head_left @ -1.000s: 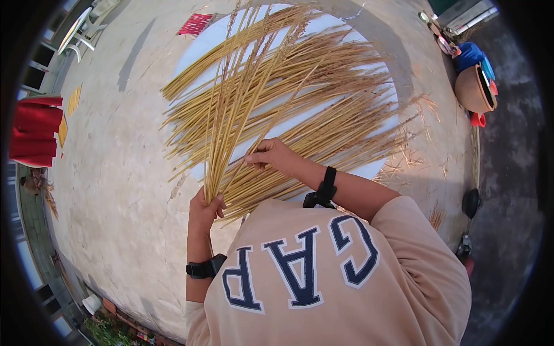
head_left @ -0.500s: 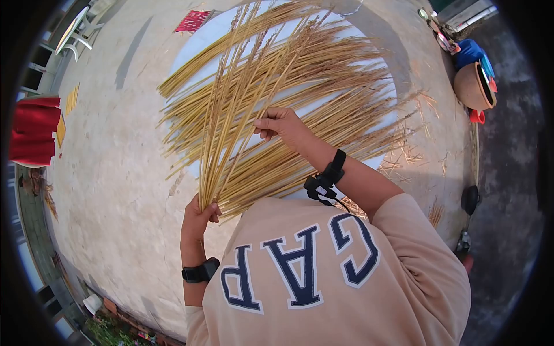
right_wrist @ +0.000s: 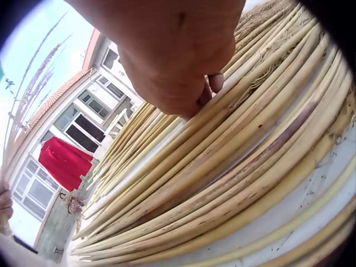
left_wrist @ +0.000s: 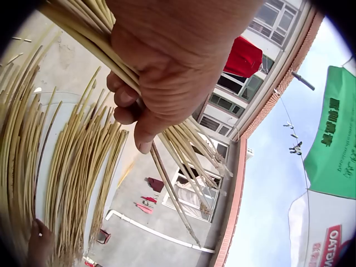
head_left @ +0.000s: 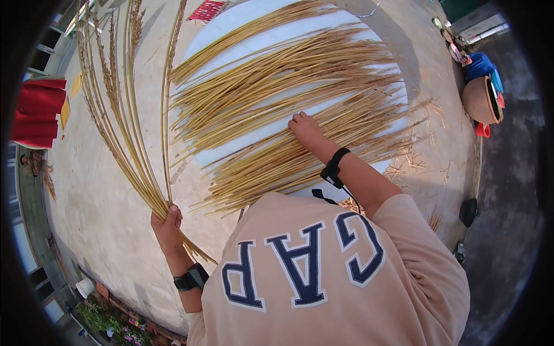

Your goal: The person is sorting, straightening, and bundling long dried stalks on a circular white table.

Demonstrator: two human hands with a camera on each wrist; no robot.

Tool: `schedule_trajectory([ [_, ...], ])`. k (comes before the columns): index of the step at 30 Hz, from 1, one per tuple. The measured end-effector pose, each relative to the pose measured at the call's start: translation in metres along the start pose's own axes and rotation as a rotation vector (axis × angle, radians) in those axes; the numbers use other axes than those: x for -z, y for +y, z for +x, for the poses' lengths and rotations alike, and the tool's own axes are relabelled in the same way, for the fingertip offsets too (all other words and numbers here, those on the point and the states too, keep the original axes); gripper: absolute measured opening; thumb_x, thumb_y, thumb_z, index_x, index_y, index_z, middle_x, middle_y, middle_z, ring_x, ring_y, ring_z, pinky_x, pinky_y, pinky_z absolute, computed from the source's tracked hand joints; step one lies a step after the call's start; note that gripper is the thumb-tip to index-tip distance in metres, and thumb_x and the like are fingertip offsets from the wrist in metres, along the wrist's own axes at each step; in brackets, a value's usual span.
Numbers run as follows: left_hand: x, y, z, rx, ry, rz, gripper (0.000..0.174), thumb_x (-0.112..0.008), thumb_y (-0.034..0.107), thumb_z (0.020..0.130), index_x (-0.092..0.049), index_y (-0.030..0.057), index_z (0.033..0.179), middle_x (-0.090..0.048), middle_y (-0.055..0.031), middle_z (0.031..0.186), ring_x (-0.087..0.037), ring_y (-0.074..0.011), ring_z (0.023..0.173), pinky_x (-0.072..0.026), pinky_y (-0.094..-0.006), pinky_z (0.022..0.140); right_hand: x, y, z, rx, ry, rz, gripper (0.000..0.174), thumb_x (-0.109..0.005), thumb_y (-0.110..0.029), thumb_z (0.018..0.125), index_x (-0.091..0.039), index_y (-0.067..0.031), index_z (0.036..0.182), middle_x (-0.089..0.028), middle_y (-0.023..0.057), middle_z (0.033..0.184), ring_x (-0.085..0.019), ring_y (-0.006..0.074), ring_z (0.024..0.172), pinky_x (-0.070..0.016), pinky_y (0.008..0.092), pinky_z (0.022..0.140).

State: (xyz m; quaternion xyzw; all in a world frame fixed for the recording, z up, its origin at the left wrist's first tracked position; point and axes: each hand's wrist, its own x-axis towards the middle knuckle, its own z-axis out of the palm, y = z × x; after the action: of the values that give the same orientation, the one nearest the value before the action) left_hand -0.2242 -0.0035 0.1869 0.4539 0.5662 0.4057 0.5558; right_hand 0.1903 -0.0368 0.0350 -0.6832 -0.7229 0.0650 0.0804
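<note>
My left hand [head_left: 166, 232] grips a bunch of long straw-coloured stalks [head_left: 141, 179] near their cut ends, left of the table. Their brown seed heads fan up and away, with one stalk standing apart on the right. In the left wrist view the fingers and thumb [left_wrist: 146, 139] wrap round the bunch. My right hand [head_left: 307, 131] is over the nearest layer of loose stalks [head_left: 271, 155], its fingers bent down at the layer's far edge. The right wrist view shows fingertips [right_wrist: 216, 82] right against a stalk; whether they pinch it I cannot tell.
A round white table [head_left: 259, 131] carries several rows of stalks, seed heads to the right. Straw bits [head_left: 412, 155] litter the concrete beyond its right edge. Farther right stands a clay pot [head_left: 480, 101] beside a blue container [head_left: 482, 65]. A red cloth [head_left: 37, 112] hangs far left.
My left hand has swung left and down with its bunch, now off the table's side. My right hand has left the bunch and moved right onto the stalks lying on the table.
</note>
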Motion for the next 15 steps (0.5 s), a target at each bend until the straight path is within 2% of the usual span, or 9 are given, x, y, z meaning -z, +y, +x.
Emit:
schedule_trajectory([
  [1,-0.001,-0.001,-0.001,0.001,0.000,0.000,0.010,-0.061,0.001,0.078,-0.053,0.0026,0.084,-0.051,-0.0016,0.064,-0.043,-0.0059,0.050,-0.0310,-0.0167,0.041,0.007,-0.004,0.002,-0.046,-0.051,-0.006,0.017,-0.059,-0.005,0.074,-0.062,-0.0055,0.091,-0.055,0.0131,0.090,-0.050,0.0296,0.094,-0.0446,0.0399,0.077],
  [4,-0.002,-0.003,-0.001,-0.030,0.017,0.000,0.012,-0.062,0.003,0.077,-0.052,0.0029,0.083,-0.051,-0.0014,0.063,-0.043,-0.0058,0.050,-0.0305,-0.0163,0.041,0.005,0.002,0.011,-0.022,-0.077,-0.092,0.021,-0.059,-0.006,0.075,-0.060,-0.0060,0.095,-0.055,0.0125,0.095,-0.049,0.0294,0.098,-0.0436,0.0415,0.078],
  [5,-0.001,-0.004,-0.001,-0.040,0.016,0.004,0.012,-0.063,0.003,0.077,-0.052,0.0027,0.083,-0.051,-0.0014,0.063,-0.043,-0.0058,0.050,-0.0303,-0.0162,0.040,0.001,0.005,0.012,-0.023,-0.077,-0.093,0.021,-0.059,-0.006,0.075,-0.060,-0.0060,0.095,-0.055,0.0125,0.095,-0.049,0.0294,0.098,-0.0436,0.0415,0.078],
  [7,-0.001,-0.004,0.000,-0.049,0.016,0.007,0.013,-0.064,0.004,0.076,-0.052,0.0026,0.083,-0.051,-0.0015,0.063,-0.043,-0.0057,0.050,-0.0302,-0.0162,0.040,-0.007,0.009,0.012,0.074,0.105,-0.127,0.015,-0.059,-0.009,0.071,-0.057,-0.0081,0.086,-0.052,0.0086,0.088,-0.050,0.0273,0.089,-0.0437,0.0392,0.074],
  [10,-0.002,-0.003,0.000,-0.059,0.030,0.015,0.014,-0.064,0.004,0.076,-0.052,0.0028,0.083,-0.050,-0.0015,0.063,-0.043,-0.0055,0.050,-0.0299,-0.0162,0.040,-0.005,0.011,0.011,0.145,0.055,-0.185,0.019,-0.058,-0.008,0.072,-0.056,-0.0087,0.091,-0.052,0.0086,0.089,-0.050,0.0268,0.092,-0.0427,0.0392,0.077],
  [13,-0.001,-0.002,0.002,-0.056,0.041,0.023,0.014,-0.064,0.004,0.076,-0.052,0.0030,0.083,-0.051,-0.0015,0.064,-0.043,-0.0053,0.050,-0.0297,-0.0161,0.040,0.001,0.011,0.011,0.036,0.081,-0.134,0.024,-0.056,-0.004,0.072,-0.054,-0.0091,0.095,-0.052,0.0092,0.089,-0.050,0.0266,0.091,-0.0413,0.0398,0.080],
  [15,0.000,-0.002,0.002,-0.077,0.061,0.027,0.013,-0.063,0.003,0.076,-0.052,0.0033,0.083,-0.051,-0.0014,0.064,-0.043,-0.0051,0.050,-0.0297,-0.0160,0.040,0.009,0.011,0.016,0.042,0.115,-0.110,0.026,-0.056,-0.003,0.071,-0.053,-0.0091,0.096,-0.052,0.0092,0.089,-0.050,0.0268,0.091,-0.0405,0.0403,0.081],
])
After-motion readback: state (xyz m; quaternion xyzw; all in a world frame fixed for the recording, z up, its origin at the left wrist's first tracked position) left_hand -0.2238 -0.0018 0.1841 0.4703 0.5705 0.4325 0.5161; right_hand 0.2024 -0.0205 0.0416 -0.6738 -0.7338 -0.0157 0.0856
